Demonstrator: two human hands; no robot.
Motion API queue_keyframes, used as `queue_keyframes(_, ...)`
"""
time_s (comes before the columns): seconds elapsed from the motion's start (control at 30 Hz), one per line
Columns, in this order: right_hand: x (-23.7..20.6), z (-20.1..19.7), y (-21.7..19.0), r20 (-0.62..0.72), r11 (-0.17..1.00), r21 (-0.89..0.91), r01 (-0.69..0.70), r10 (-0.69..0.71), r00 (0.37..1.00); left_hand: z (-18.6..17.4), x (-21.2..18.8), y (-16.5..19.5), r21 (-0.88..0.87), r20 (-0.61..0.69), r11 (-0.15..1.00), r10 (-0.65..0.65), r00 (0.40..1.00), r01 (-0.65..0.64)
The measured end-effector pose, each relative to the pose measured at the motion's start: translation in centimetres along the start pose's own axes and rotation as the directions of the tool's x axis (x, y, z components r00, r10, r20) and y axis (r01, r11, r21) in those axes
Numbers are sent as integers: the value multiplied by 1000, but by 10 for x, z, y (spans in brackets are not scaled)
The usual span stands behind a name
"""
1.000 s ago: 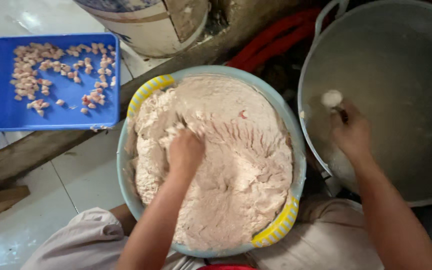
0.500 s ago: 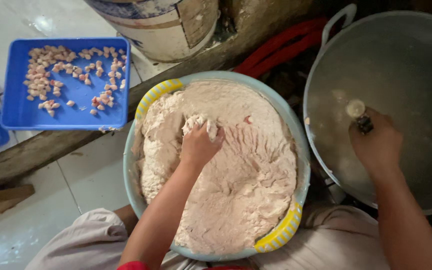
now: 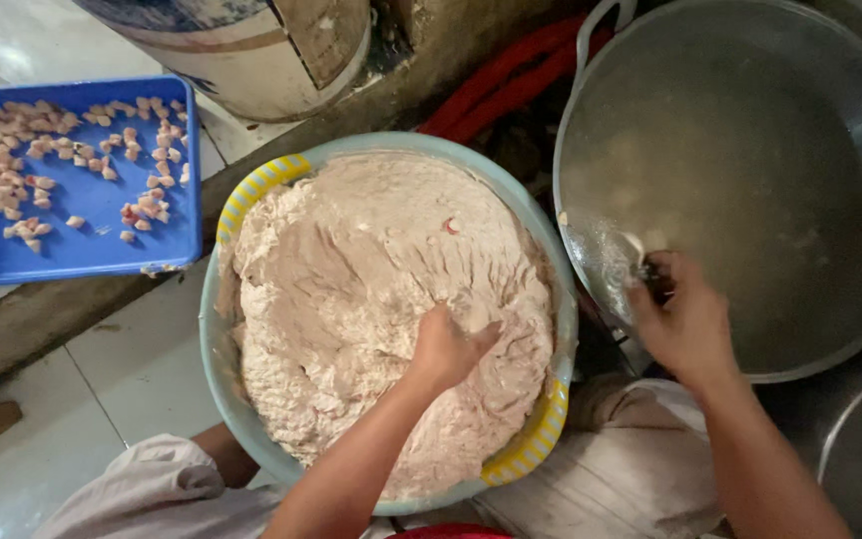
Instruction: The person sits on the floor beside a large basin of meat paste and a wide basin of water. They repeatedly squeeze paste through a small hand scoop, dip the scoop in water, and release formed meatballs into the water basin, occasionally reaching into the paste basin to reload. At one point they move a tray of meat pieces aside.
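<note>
The pale pinkish paste (image 3: pixel 351 299) looked wet, thick and rough, with a matt, lumpy surface. It filled a smooth light-blue plastic basin with yellow handles (image 3: pixel 214 339). The large round grey metal pot (image 3: pixel 750 130) had a dull brushed sheen. The flat blue plastic tray (image 3: pixel 82 245) looked glossy, the white floor tiles (image 3: pixel 102 399) shiny.

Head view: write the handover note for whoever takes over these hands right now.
Left hand: pressed into the pale paste in the green basin, fingers closed on a pinch of it.
Right hand: holds a small spoon over the big metal pot of cloudy water.
Blue tray of small pinkish pieces sits beside the basin.
Done: cannot tell what lies in the pot.
Left: the basin is nearly full of paste.
</note>
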State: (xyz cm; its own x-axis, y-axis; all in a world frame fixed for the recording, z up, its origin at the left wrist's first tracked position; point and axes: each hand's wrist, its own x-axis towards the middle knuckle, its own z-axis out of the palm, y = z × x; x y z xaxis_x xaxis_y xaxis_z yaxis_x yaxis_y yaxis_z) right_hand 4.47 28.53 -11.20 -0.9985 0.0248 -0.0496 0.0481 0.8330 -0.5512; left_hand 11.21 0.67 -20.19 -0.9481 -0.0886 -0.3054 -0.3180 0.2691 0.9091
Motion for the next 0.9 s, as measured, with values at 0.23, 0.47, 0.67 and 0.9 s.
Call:
queue_keyframes(0.23,-22,12,-15,142,958,288,-19,-23,990,25,8,-9,-674,175,710,-115,978,204)
queue_keyframes(0.47,-29,23,-22,491,835,473,-281,15,871,30,3,12,-229,-16,971,60,998,-62)
queue_keyframes(0.67,-35,29,-41,554,928,318,-196,-14,833,33,7,29,173,-72,952,267,961,-251)
queue_keyframes(0.9,-33,42,-35,732,764,463,-450,-43,680,35,12,27,222,-36,966,144,989,-133)
